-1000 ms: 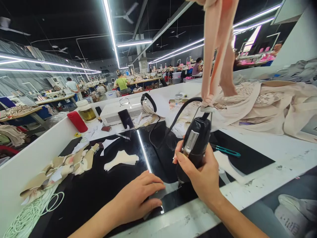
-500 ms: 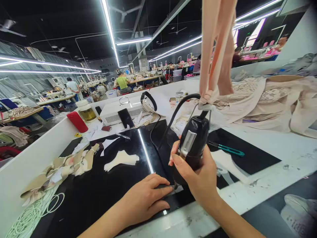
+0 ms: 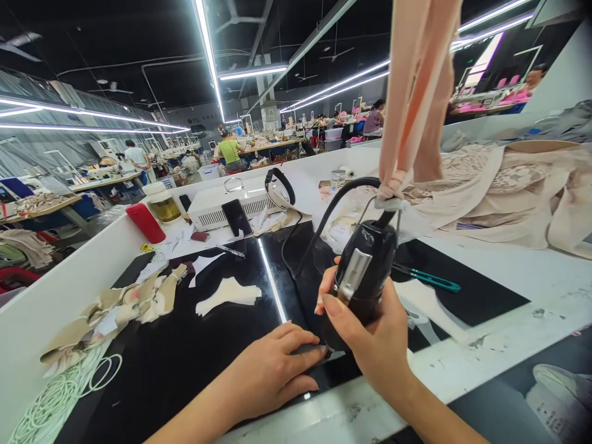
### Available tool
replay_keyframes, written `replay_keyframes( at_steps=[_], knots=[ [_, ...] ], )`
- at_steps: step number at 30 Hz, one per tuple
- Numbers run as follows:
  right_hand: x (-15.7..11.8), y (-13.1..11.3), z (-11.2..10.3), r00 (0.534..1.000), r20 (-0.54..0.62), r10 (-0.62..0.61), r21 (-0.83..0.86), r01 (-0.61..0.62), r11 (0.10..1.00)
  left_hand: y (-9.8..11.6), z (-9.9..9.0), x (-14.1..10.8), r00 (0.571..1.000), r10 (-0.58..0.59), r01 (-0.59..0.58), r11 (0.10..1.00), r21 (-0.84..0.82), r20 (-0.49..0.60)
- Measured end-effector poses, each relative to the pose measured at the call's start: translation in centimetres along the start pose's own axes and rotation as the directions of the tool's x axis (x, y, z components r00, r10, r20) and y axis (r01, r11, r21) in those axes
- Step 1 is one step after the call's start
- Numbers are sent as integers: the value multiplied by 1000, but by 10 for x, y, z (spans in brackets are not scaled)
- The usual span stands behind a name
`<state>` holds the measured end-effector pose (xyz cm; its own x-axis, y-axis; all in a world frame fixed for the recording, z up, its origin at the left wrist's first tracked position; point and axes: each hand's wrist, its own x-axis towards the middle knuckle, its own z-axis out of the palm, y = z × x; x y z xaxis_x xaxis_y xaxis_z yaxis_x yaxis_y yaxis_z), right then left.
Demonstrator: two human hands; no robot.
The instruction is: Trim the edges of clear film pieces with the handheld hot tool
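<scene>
My right hand (image 3: 374,336) is wrapped round a black corded power tool (image 3: 363,265) with a silver switch plate. The tool stands almost upright, leaning slightly right, its lower end down at the black glossy work surface (image 3: 180,357). From its top, a wire loop ties it to pink fabric straps (image 3: 419,92). My left hand (image 3: 277,367) lies flat on that surface, fingers apart, fingertips beside the tool's tip. A small pale piece seems to lie under the tip, mostly hidden by fingers and tool.
White cut pieces (image 3: 229,296) lie left of centre. Teal-handled tweezers (image 3: 430,279) and more white pieces (image 3: 425,299) are on the right. Beige scraps (image 3: 115,308) and pale green cord (image 3: 50,401) line the left. A phone (image 3: 235,217) leans on a white box (image 3: 217,206). Beige fabric (image 3: 504,191) is heaped behind.
The view has shifted very slightly. The straps and the tool's top have swung a little to the right, while both hands keep nearly the same place.
</scene>
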<state>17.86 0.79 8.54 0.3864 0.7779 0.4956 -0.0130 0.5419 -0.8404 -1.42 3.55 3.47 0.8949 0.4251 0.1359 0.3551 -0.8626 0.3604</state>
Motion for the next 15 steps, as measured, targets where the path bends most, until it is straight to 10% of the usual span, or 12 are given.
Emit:
replay_keyframes(
  at_steps=[15],
  knots=[
    [-1, 6, -8, 1000, -5, 2, -28, -3, 1000, 0, 0, -1, 1000, 13, -12, 998, 66, -5]
  ],
)
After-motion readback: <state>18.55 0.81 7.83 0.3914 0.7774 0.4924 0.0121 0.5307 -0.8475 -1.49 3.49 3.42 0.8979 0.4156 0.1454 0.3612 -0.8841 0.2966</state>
